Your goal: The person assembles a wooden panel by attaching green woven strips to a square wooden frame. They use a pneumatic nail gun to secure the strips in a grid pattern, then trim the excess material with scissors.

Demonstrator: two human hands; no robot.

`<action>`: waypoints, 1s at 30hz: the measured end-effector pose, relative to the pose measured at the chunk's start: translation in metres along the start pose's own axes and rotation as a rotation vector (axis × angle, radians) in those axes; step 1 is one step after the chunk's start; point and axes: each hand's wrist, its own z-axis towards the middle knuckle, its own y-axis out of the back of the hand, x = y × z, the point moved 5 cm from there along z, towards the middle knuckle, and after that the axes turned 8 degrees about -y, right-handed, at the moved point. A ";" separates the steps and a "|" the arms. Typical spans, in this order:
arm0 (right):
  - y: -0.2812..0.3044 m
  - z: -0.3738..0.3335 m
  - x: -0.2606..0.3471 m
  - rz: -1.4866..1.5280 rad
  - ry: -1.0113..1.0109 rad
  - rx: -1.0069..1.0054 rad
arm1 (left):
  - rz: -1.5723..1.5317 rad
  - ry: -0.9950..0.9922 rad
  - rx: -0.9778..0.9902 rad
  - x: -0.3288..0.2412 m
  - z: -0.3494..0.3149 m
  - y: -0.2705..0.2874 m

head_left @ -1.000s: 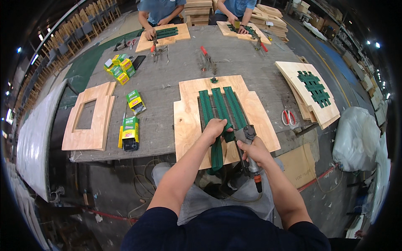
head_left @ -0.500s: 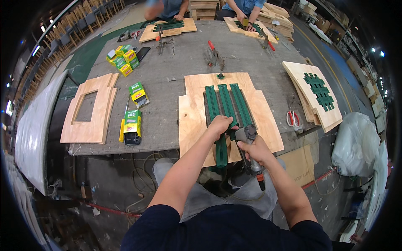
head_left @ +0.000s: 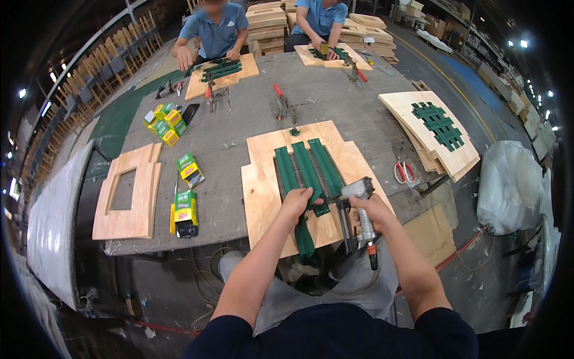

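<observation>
In front of me a plywood panel (head_left: pixel 260 197) with a rectangular opening lies at the table's near edge. Three green webbing straps (head_left: pixel 324 164) run lengthwise over the opening. My left hand (head_left: pixel 297 203) is closed on a green strap (head_left: pixel 304 239) near the opening's near end; the strap's loose end hangs past the panel edge. A pneumatic staple gun (head_left: pixel 359 190) is gripped in my right hand (head_left: pixel 375 214), its nose apart from the straps, over the panel's near right part. My fingers partly hide the straps' near ends.
Left are cut-out panels (head_left: pixel 103 209) and staple boxes (head_left: pixel 185 206). Red-handled scissors (head_left: pixel 404 173) and stacked panels with woven straps (head_left: pixel 382 107) lie right. A red-handled clamp (head_left: pixel 279 99) is beyond my panel. Across the table, two people (head_left: pixel 215 33) work at other panels.
The staple gun has moved right, away from the middle strap. That strap's near end now lies on the panel, and my left hand is on the left strap. My view has shifted.
</observation>
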 end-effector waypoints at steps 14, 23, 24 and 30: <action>0.135 0.099 0.042 -0.462 -0.049 -0.382 | -0.281 0.118 0.149 0.060 -0.108 -0.051; 0.220 0.069 0.057 -0.934 0.343 -0.920 | -0.280 0.182 0.157 0.058 -0.116 -0.063; 0.223 0.068 0.057 -0.975 0.339 -0.966 | -0.273 0.173 0.128 0.052 -0.115 -0.059; 0.235 0.075 0.062 -1.018 0.144 -0.784 | -0.320 0.032 0.012 0.014 -0.083 -0.049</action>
